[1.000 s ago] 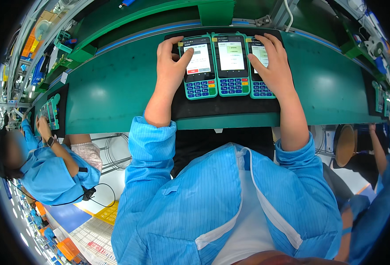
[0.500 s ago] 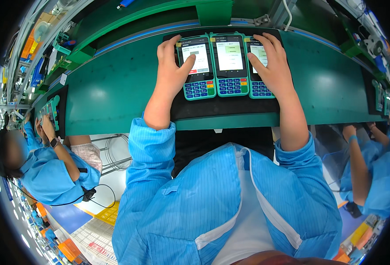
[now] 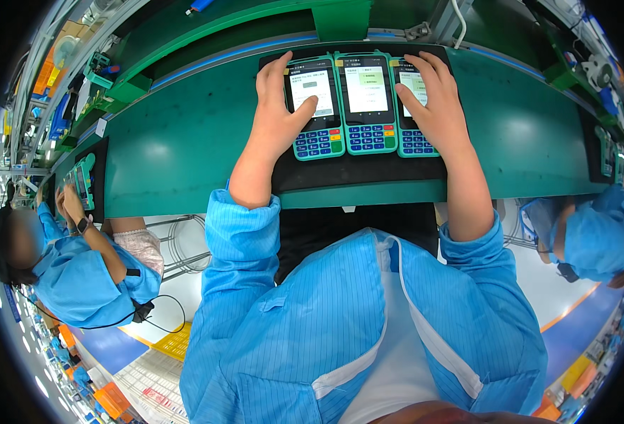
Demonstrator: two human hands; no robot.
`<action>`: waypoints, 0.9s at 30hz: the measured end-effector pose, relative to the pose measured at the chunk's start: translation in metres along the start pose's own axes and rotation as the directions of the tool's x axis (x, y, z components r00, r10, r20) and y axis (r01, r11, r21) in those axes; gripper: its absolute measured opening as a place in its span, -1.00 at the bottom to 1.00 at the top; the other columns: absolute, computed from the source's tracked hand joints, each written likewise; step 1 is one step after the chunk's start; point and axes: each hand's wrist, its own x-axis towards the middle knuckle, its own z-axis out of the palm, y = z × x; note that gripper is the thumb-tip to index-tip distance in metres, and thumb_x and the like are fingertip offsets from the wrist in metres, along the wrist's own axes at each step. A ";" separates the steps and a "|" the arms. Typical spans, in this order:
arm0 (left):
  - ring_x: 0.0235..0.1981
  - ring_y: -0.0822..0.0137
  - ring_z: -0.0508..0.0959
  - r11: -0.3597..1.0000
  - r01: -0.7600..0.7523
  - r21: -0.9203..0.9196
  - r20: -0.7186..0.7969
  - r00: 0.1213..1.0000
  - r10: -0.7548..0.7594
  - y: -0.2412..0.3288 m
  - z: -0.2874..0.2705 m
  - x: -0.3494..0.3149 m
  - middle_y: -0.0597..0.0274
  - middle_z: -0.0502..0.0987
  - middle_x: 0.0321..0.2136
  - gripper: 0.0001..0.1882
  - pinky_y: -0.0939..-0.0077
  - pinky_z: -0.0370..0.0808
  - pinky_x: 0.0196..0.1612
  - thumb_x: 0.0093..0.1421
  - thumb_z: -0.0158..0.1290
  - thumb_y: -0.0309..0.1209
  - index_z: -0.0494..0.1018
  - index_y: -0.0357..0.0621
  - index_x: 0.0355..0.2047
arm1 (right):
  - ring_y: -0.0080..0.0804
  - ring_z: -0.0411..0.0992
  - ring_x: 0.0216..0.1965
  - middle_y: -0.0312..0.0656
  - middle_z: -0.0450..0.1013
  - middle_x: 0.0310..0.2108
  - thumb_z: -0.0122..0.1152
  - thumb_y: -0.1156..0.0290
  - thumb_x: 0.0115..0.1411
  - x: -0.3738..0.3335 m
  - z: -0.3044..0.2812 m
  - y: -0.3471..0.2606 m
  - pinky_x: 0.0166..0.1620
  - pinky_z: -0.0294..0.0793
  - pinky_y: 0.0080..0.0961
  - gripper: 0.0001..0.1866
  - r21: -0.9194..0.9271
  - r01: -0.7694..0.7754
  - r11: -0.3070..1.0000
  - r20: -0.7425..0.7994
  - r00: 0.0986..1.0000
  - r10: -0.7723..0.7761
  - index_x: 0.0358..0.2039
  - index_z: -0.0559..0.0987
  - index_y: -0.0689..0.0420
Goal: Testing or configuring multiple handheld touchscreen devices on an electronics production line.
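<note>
Three teal payment terminals lie side by side on a black mat, screens lit and keypads toward me. At the left terminal, my left hand has its fingers spread along the outer edge, while its thumb lies over the lower part of the screen. The middle terminal is untouched and shows a list with a green row. Over the right terminal rests my right hand, fingers apart, thumb at the left side of the screen. That hand covers much of this terminal's right half.
The mat lies on a green workbench with a raised green ledge behind it. At the left a co-worker handles another terminal. Another co-worker is at the right edge. A yellow basket stands low at the left.
My left thumb has shifted down and slightly right on the left screen, where a red button no longer shows. My right hand stays put. The right-hand co-worker has changed posture.
</note>
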 end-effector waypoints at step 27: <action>0.22 -0.04 0.20 0.999 -0.039 0.016 0.041 0.998 0.038 0.006 -0.001 -0.002 -0.06 0.07 0.20 -0.13 0.16 0.25 0.26 -0.10 0.21 -0.42 0.10 0.02 0.26 | 0.00 0.23 0.15 -0.08 0.22 0.19 0.18 0.16 0.16 0.000 -0.001 -0.002 0.13 0.32 -0.18 -0.51 0.009 -0.002 1.000 -0.001 1.000 0.002 0.09 0.43 0.00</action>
